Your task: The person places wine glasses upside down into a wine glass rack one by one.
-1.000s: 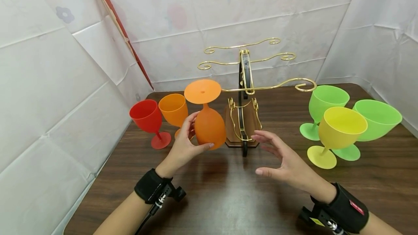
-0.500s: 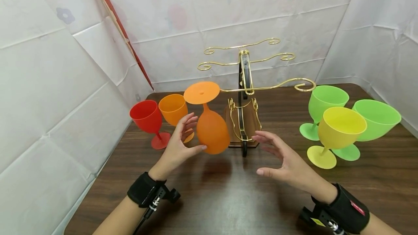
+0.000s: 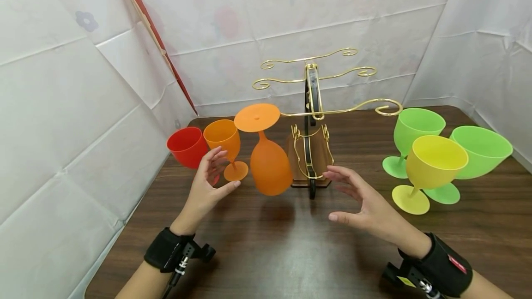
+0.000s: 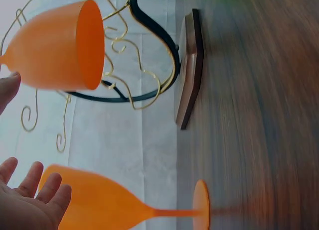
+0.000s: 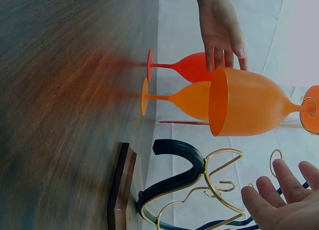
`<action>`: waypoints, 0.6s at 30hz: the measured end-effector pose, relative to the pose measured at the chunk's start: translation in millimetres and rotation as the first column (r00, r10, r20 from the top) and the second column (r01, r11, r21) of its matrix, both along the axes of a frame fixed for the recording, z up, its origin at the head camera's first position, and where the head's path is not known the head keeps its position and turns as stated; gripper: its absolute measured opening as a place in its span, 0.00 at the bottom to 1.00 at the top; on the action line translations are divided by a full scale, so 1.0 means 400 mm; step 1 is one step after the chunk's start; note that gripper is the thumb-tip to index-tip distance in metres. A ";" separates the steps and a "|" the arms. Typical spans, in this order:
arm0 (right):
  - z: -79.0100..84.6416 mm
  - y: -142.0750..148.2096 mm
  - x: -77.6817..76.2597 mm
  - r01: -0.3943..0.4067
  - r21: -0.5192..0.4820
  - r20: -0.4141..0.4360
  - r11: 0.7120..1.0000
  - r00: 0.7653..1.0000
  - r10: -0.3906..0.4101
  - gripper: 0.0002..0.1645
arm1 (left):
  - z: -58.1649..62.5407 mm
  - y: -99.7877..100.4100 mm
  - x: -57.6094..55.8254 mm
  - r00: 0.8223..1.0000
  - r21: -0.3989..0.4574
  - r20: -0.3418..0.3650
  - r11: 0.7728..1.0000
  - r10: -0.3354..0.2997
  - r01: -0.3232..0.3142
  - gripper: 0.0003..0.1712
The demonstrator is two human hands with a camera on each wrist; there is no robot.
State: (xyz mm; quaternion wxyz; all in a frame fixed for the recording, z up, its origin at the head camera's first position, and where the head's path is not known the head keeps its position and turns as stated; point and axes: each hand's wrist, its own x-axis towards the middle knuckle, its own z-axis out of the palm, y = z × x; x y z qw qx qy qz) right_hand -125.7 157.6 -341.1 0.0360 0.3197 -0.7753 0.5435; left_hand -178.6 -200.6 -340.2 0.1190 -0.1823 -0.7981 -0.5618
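Observation:
An orange goblet hangs upside down by its foot from the left end of the front gold arm of a rack. My left hand is just left of it, fingers spread and holding nothing, in front of an upright orange goblet and a red goblet. In the left wrist view, the hanging goblet has its mouth turned down toward the table. My right hand hovers right of the rack's base, fingers relaxed and apart, with nothing in it.
A yellow goblet and two green goblets, one at the back and one at the right, stand upright on the wooden table. The rack's other gold arms reach out to both sides. White sheeting surrounds the table.
My left hand has let go of the hanging orange goblet and drawn back to the left. The goblet stays hanging, tilted slightly more. My right hand has hardly moved.

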 end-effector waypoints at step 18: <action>-0.007 -0.002 -0.003 0.000 0.004 -0.014 1.000 1.000 0.000 0.49 | -0.024 -0.070 0.009 0.990 -0.049 0.068 0.991 0.126 -0.123 0.44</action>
